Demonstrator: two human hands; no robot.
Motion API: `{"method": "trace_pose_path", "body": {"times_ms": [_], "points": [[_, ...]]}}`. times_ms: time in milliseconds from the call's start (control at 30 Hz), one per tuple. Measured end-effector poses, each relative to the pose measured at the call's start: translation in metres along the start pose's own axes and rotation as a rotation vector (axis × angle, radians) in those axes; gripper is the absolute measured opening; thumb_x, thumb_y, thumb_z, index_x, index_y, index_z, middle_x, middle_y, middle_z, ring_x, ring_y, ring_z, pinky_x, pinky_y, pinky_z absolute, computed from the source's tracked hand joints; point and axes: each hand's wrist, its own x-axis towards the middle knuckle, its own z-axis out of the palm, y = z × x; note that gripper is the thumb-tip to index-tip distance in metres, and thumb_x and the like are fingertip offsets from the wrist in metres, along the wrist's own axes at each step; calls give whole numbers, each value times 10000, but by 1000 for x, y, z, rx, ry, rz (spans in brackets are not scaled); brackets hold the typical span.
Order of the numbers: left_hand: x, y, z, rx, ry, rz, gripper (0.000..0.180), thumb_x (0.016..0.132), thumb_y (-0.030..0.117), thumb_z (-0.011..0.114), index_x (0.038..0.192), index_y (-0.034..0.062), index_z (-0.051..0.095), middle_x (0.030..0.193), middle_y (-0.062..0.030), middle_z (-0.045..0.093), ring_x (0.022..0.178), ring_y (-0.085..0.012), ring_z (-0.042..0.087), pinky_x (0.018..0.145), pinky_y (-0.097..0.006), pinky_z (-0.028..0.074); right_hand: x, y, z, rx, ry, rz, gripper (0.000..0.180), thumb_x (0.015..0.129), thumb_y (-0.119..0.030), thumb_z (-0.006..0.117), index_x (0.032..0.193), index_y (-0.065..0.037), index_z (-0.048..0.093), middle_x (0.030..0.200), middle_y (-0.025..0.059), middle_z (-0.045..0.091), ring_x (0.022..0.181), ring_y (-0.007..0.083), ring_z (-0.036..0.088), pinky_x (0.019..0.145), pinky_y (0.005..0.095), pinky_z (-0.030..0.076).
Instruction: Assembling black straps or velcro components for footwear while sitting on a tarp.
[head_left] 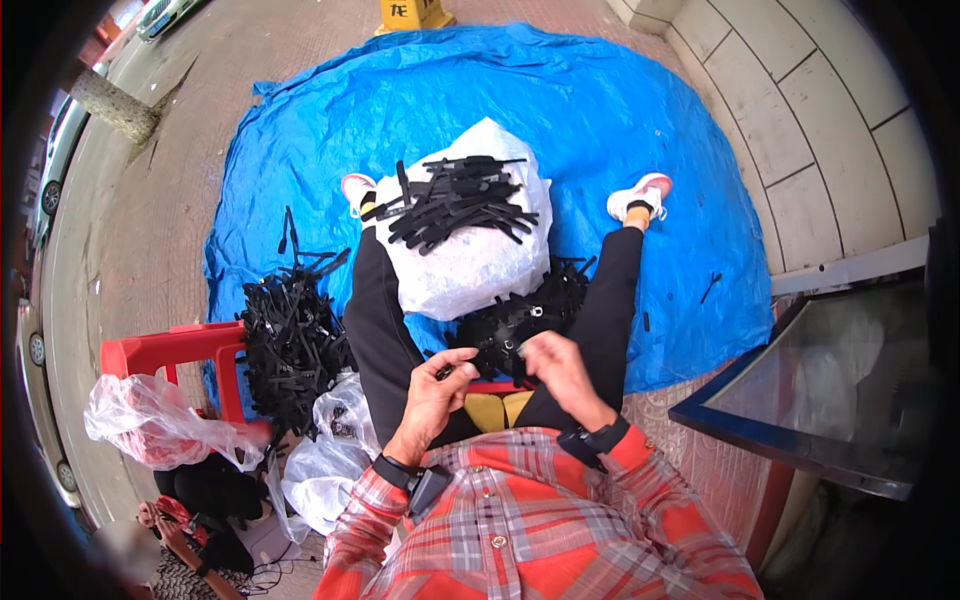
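Observation:
My left hand (440,393) is held above my lap, thumb and fingers pinched together; anything between them is too small to make out. Opposite it, my right hand (563,372) has its fingers curled in, slightly smeared, and what they hold is unclear. Just beyond both hands, between my legs, lies a heap of black straps (530,325) with a few pale metal-looking buckles among them. A stuffed white plastic bag (455,275) stands farther out, and a bundle of black strap pieces (460,200) rests on top of it.
A blue tarp (690,290) covers the ground under my legs. To the left are a larger black strap pile (290,345), a red plastic stool (170,350) and clear plastic bags (325,480). A blue-framed glass panel (810,375) stands at the right. Another person (190,545) sits lower left.

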Motion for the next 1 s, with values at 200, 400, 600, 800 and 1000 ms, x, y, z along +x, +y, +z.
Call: {"method": "trace_pose_path", "body": {"times_ms": [200, 400, 600, 800, 1000], "points": [[12, 5, -22, -302, -83, -179, 173, 874, 12, 447, 1011, -18, 547, 898, -132, 615, 546, -82, 472, 437, -171, 382, 88, 58, -51, -906, 588, -385, 337, 852, -155, 537, 1109, 54, 476, 893, 199, 576, 821, 315, 581, 733, 371, 471], [8, 7, -37, -301, -47, -142, 147, 837, -27, 482, 956, -36, 569, 829, -103, 604, 621, -113, 559, 473, -190, 415, 186, 1, 21, -738, 133, -637, 158, 746, -18, 555, 904, -16, 561, 899, 150, 513, 904, 328, 487, 774, 393, 414], [12, 23, -44, -376, 43, -99, 145, 822, -31, 537, 955, -24, 596, 793, -111, 608, 631, -141, 602, 495, -203, 475, 243, 6, 44, -1339, 49, -834, 103, 721, -87, 534, 822, -68, 523, 835, 89, 479, 843, 250, 469, 723, 364, 368], [22, 35, -48, -437, 56, -83, 107, 810, -33, 562, 910, -19, 597, 776, -98, 606, 618, -131, 599, 486, -208, 484, 244, 7, 41, -1315, -2, -935, 122, 732, -91, 516, 851, -67, 508, 820, 84, 482, 822, 234, 476, 712, 356, 372], [15, 42, -39, -407, 9, -79, 231, 816, 13, 578, 1046, -16, 580, 747, -68, 589, 612, -122, 581, 486, -209, 463, 245, 10, 49, -1448, -48, -928, 111, 735, -88, 519, 845, -73, 523, 802, 74, 480, 815, 225, 474, 712, 351, 363]]}}
